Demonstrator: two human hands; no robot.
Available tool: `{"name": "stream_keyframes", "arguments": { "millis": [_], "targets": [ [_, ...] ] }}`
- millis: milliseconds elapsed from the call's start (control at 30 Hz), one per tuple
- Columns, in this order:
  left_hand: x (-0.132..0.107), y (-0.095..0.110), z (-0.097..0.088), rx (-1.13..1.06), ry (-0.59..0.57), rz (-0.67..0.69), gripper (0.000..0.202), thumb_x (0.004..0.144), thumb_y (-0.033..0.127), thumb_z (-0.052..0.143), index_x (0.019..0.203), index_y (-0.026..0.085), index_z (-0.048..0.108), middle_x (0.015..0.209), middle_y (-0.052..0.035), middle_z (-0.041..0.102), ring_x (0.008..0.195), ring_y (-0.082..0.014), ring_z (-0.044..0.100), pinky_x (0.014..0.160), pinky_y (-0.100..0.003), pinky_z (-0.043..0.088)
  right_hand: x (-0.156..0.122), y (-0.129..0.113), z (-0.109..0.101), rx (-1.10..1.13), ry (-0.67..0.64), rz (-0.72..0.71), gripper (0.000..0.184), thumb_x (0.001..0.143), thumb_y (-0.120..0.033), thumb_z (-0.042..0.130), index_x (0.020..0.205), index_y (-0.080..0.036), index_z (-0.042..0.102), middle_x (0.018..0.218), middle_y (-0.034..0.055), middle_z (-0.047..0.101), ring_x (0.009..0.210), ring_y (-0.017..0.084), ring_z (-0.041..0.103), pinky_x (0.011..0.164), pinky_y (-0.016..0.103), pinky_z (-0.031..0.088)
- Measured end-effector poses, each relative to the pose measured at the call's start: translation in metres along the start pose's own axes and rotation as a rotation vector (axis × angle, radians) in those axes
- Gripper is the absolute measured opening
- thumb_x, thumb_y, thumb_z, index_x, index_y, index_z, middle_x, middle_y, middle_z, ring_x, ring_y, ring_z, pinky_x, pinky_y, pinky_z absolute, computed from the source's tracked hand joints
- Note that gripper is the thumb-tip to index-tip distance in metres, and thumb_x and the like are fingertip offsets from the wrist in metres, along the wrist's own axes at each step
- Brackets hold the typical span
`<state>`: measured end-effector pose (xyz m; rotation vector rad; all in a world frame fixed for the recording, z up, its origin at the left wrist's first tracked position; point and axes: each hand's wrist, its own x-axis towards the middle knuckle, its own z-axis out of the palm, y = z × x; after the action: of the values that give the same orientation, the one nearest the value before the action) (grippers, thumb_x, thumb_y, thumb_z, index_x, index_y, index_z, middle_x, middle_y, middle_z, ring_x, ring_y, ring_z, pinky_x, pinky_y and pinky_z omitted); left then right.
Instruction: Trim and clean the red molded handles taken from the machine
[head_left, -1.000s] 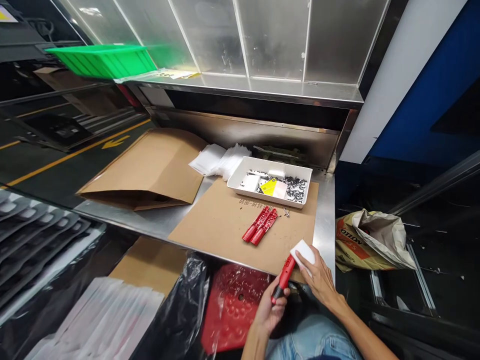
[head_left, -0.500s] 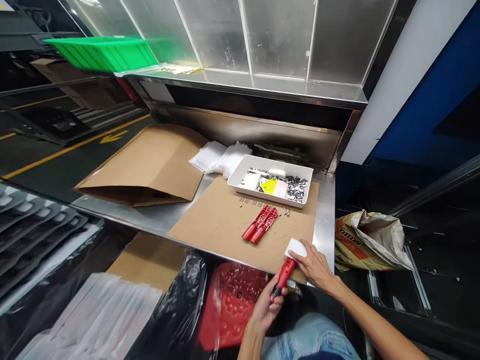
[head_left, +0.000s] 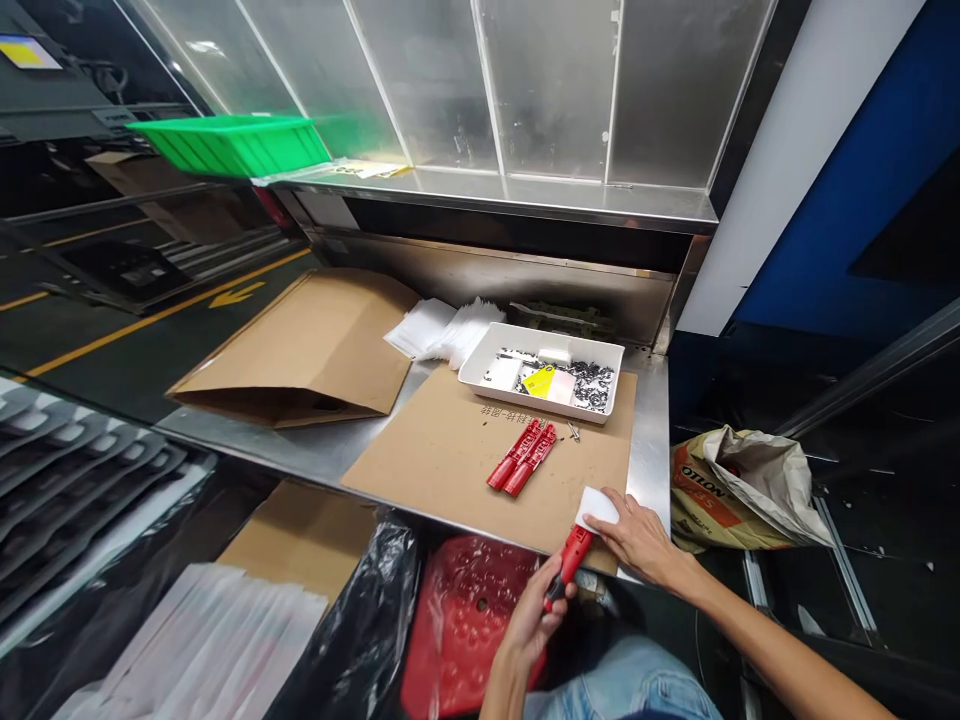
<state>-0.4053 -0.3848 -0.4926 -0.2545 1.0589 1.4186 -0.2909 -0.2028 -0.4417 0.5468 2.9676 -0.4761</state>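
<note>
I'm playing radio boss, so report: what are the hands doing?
Left hand gripping red handle. Right hand pinching white piece at handle's far end. Two red parts beyond, clear of hands.

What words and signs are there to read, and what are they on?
"OTLON", as best I can tell: on the sack.
Letters below it: too blurred to read.
A yellow arrow, no words: on the floor.
Chinese characters: on the cardboard sheet, too small to read.
Marks on the yellow card in the white tray: too small to read.
</note>
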Motion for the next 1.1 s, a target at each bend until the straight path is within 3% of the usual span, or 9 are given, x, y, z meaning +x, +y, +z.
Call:
{"name": "stream_keyframes", "arguments": {
  "millis": [300,567,733,900,1000,1100],
  "targets": [
    [-0.004,0.004,0.002,0.213,0.001,0.100,0.036,0.095,0.036,0.055,0.125,0.016,0.053,0.064,0.0042,0.057,0.037,-0.0033,0.042,0.028,-0.011,0.020,0.005,0.004,-0.001,0.013,-0.008,-0.018,0.044,0.098,-0.031,0.043,0.138,-0.048,0.045,0.147,0.0064,0.040,0.113,0.029,0.052,0.085,0.043,0.050],
    [-0.001,0.004,0.002,0.235,0.027,0.100,0.035,0.095,0.030,0.056,0.126,0.015,0.053,0.061,0.0051,0.057,0.036,-0.0036,0.043,0.028,-0.011,0.022,0.000,0.005,0.004,0.041,-0.006,-0.020,0.040,0.098,-0.034,0.043,0.136,-0.047,0.049,0.149,0.0061,0.038,0.115,0.030,0.051,0.087,0.045,0.049],
    [0.002,0.004,0.000,0.113,0.019,0.050,0.031,0.094,0.029,0.058,0.122,0.015,0.055,0.063,0.0052,0.058,0.036,-0.0037,0.044,0.027,-0.011,0.024,0.012,0.012,0.005,0.088,0.017,0.034,0.040,0.099,-0.032,0.043,0.138,-0.038,0.048,0.147,0.0074,0.041,0.116,0.028,0.053,0.089,0.046,0.050],
    [-0.002,0.011,-0.006,-0.131,-0.034,-0.145,0.030,0.096,0.040,0.053,0.104,0.012,0.059,0.071,0.0016,0.060,0.040,-0.0030,0.045,0.030,-0.011,0.034,0.027,0.032,-0.007,0.164,0.104,0.130,0.044,0.100,-0.035,0.041,0.144,-0.029,0.041,0.150,0.0100,0.038,0.122,0.029,0.052,0.096,0.049,0.048],
    [-0.005,0.012,-0.010,-0.261,-0.058,-0.249,0.032,0.097,0.041,0.050,0.098,0.011,0.059,0.076,-0.0010,0.062,0.046,-0.0045,0.051,0.034,-0.013,0.041,0.013,0.020,-0.003,0.211,0.140,0.164,0.048,0.103,-0.037,0.026,0.150,-0.031,0.030,0.154,0.0094,0.032,0.126,0.027,0.052,0.101,0.045,0.047],
    [-0.005,0.011,-0.013,-0.350,-0.073,-0.290,0.033,0.097,0.043,0.049,0.101,0.011,0.059,0.078,-0.0013,0.063,0.045,-0.0048,0.052,0.036,-0.014,0.044,-0.002,-0.006,0.010,0.238,0.105,0.078,0.044,0.101,-0.040,0.035,0.145,-0.041,0.039,0.157,0.0011,0.030,0.134,0.025,0.045,0.105,0.039,0.045]
  ]
}}
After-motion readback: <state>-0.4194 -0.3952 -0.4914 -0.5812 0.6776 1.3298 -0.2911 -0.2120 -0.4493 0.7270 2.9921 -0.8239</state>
